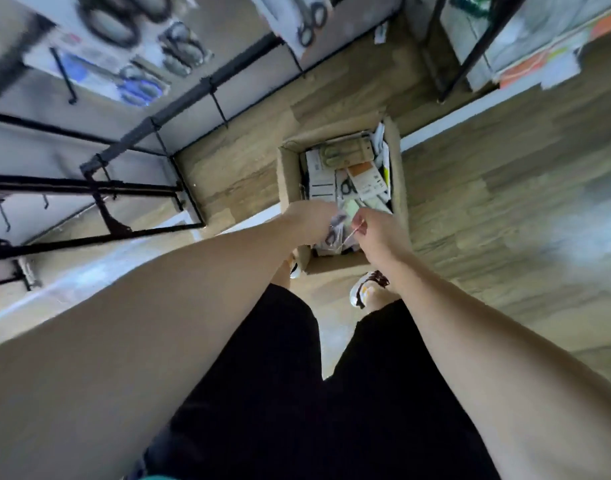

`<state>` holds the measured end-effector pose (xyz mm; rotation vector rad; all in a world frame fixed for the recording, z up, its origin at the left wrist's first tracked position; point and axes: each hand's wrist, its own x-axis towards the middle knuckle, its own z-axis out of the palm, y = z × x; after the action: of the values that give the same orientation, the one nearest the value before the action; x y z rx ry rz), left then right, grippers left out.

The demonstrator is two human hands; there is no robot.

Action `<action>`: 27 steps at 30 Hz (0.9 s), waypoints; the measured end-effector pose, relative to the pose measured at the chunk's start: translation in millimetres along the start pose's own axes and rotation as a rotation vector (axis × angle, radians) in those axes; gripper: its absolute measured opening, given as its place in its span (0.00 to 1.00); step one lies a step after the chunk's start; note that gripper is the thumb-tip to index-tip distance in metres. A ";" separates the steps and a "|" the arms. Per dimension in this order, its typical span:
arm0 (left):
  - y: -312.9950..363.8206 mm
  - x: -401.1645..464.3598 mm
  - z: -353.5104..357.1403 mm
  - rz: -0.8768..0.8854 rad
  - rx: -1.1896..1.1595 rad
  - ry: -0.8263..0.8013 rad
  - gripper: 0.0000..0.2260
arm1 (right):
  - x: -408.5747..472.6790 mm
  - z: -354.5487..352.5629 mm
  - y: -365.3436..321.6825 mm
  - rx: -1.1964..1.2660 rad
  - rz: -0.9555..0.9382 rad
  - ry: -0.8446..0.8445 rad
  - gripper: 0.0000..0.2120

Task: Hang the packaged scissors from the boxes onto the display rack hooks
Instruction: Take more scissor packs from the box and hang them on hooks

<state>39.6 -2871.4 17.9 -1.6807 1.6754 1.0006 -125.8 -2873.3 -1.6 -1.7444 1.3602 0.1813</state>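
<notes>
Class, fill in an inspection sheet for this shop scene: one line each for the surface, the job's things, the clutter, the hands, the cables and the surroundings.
Surface: wood-look floor, with the cardboard box standing on it, flaps open.
Job's things: box filled with packaged scissors; one clear packet held over it; black display rack carries hung scissor packs and several bare hooks.
Clutter: nothing seen.
Hands: left hand grips the packet; right hand pinches its edge.
Cables: nothing seen.
Surroundings: a second shelf unit at upper right; the person's shoes beside the box.
</notes>
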 end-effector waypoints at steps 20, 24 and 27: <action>-47.1 -317.5 -122.3 -0.150 -0.139 0.406 0.07 | -167.6 -148.4 -244.0 -0.307 -0.459 0.212 0.02; -73.9 -373.6 -135.4 -0.126 -0.194 0.579 0.10 | -191.7 -150.7 -295.6 -0.397 -0.528 0.200 0.10; -99.6 -411.6 -142.6 -0.146 -0.220 0.716 0.12 | -210.9 -151.4 -332.6 -0.355 -0.565 0.238 0.08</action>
<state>179.4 -2745.1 423.0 -2.4696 1.8619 0.5474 12.9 -2830.5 394.6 -2.4428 0.9774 -0.1115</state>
